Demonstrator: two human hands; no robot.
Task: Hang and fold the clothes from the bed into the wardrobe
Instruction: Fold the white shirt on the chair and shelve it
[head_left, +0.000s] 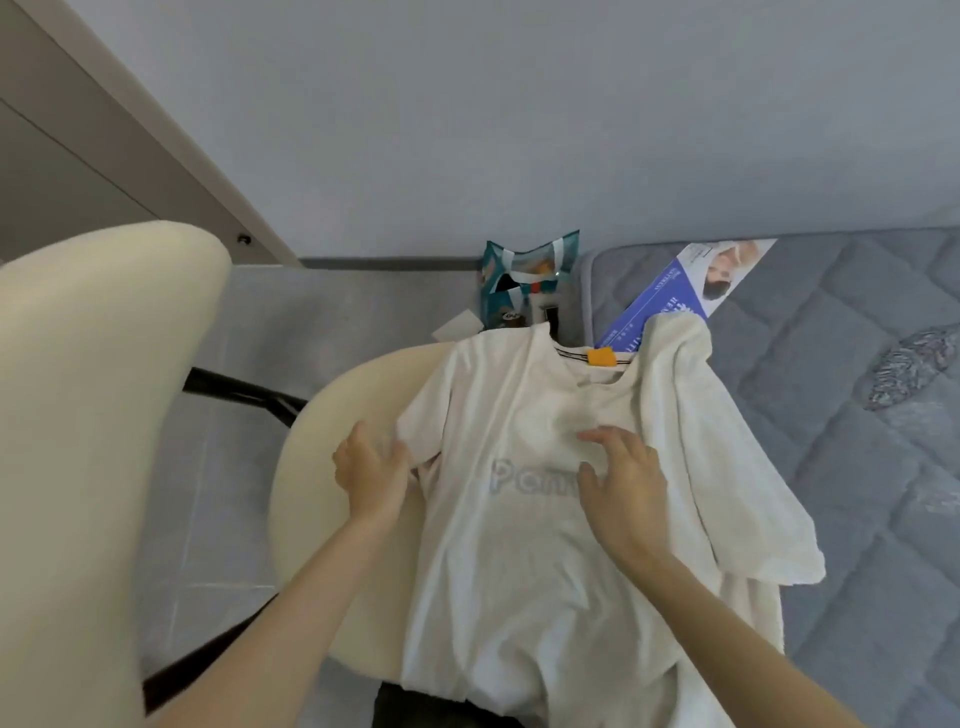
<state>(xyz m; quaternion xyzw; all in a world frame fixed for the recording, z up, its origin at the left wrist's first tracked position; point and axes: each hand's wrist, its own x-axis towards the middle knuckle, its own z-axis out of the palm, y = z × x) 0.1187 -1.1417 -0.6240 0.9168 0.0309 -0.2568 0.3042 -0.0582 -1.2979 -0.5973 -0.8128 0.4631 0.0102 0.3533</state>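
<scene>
far: bag (524, 280) on tiled floor (218, 467) | right: leaflet (675, 291) on grey bed (831, 415) | T-shirt (519, 571) on chair (322, 426) | left hand (371, 470) grips its sleeve | right hand (621, 483) flat, fingers spread, on it

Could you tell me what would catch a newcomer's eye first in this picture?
The white T-shirt lies spread face up over the cream chair seat in the centre, an orange tag at its collar. The left hand holds its sleeve; the right hand rests flat on the chest print. A grey quilted mattress with a blue leaflet lies to the right.
</scene>
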